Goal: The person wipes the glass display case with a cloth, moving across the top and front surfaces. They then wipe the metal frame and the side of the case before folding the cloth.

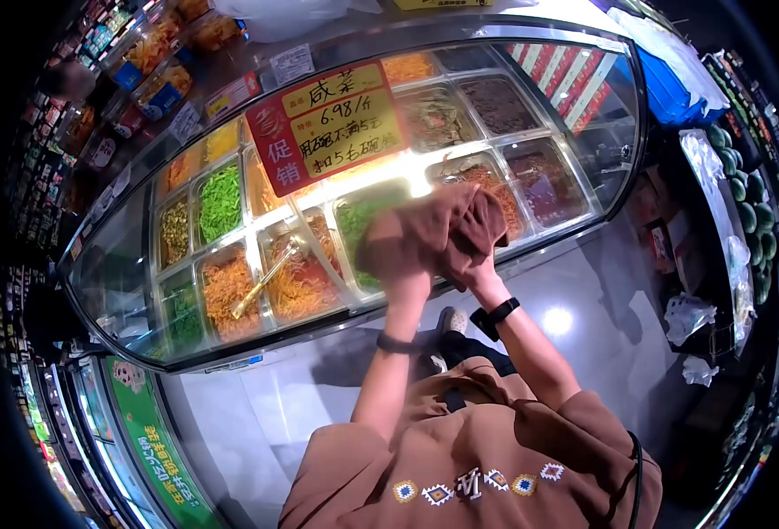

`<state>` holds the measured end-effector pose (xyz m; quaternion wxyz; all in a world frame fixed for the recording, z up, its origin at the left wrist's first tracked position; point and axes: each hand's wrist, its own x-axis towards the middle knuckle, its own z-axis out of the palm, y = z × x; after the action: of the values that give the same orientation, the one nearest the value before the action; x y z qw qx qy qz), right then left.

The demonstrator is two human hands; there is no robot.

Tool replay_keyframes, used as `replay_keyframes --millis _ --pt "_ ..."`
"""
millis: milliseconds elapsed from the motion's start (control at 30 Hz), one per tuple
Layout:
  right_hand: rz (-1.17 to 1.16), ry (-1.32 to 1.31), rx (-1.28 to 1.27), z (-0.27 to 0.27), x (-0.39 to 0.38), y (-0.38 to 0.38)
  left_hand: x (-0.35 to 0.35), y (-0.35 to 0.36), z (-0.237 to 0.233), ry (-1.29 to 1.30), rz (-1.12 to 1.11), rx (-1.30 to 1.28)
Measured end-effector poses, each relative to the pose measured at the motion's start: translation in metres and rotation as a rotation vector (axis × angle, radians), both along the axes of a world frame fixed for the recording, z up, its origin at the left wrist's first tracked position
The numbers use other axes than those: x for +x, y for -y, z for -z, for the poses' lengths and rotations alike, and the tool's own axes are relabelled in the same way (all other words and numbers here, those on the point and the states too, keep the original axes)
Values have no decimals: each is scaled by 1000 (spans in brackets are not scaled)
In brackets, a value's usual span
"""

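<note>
A crumpled brown cloth (460,220) hangs in the air over the near edge of a glass-sided food counter (310,328). My right hand (480,271) is closed on its lower right part, with a black watch on that wrist. The cloth's left part is smeared by motion and meets my left hand (405,275), whose fingers I cannot make out. A dark band circles my left wrist. Beneath the cloth are trays of shredded orange food (486,189) and green food (354,216).
A red and yellow price sign (328,128) stands over the trays. Golden tongs (266,280) lie across two trays of orange shreds. Packaged food tubs (162,88) line the far left. To the right are a blue crate (671,88) and watermelons (751,216). Grey floor (574,353) lies below.
</note>
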<state>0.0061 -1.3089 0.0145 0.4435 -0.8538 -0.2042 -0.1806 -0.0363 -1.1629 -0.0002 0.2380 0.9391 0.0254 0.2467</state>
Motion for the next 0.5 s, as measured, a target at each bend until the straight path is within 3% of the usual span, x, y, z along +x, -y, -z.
replay_keyframes --millis 67,133,200,267,333,433,500 --pt "-54 -96 55 47 -9 13 -17 3 24 -116 -3 75" --pt "-58 -62 -115 55 -20 25 -27 6 43 -163 24 74" --pt "-59 -46 -181 48 -26 31 -28 15 37 57 -6 62" --pt "-82 -120 -63 45 -29 37 -31 28 28 174 -31 -81" --pt "-125 -199 179 49 -24 44 -27 36 32 140 -32 6" --pt "-119 -67 4 73 -5 70 -10 50 20 150 -26 25" --pt "-224 -178 58 49 16 86 6 65 1 197 -29 -22"
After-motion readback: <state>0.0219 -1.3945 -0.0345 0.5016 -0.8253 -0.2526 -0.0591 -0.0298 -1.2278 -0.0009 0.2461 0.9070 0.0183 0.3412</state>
